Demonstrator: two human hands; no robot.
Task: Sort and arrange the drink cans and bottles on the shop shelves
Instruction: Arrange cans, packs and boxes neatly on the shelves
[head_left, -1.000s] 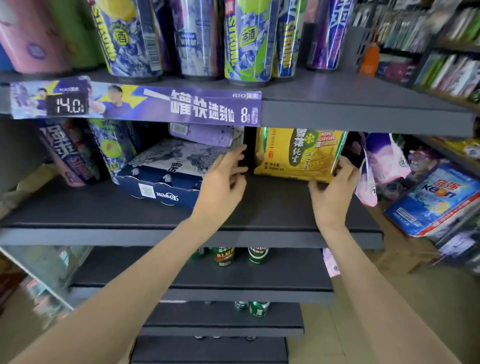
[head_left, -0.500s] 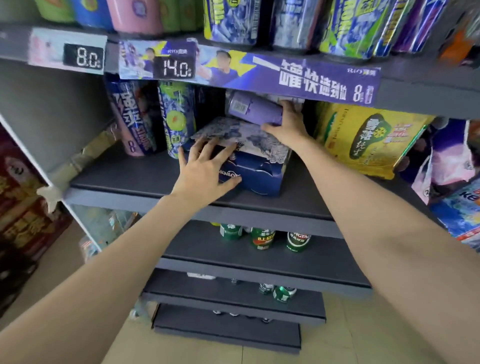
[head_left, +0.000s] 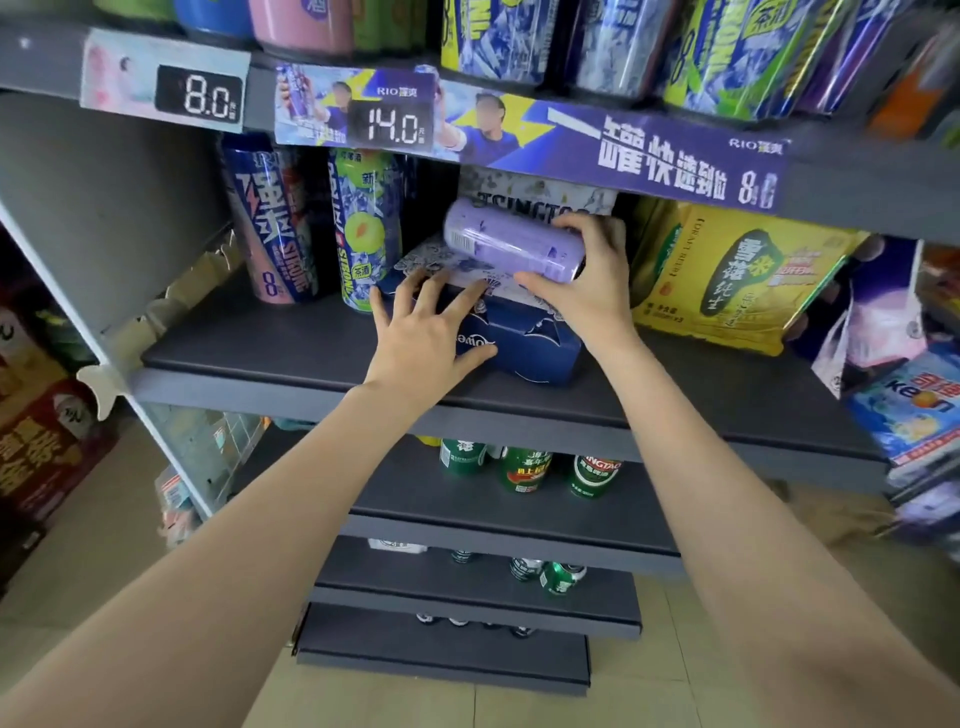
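Head view: the right hand (head_left: 587, 291) gripped a purple can (head_left: 511, 247), fingers over its top side and thumb under it. The can lay on its side, held just above a blue carton (head_left: 524, 343) of cans that sat on the middle shelf (head_left: 260, 353). The left hand (head_left: 431, 332) lay flat on the carton's near corner with fingers spread and straight, holding nothing. Left of the carton stood 2 tall cans, a dark blue can (head_left: 272, 223) and a green can (head_left: 363, 228), upright and side by side. Right of the carton a yellow pack (head_left: 737, 275) leaned back on the same shelf. A second patterned carton (head_left: 540, 200) stood behind the purple can. A purple strip (head_left: 623, 150) ran along the upper shelf's edge, with price tags reading 8.0 and 14.0. On the next shelf down stood 3 green cans (head_left: 524, 470), with more cans on lower shelves.
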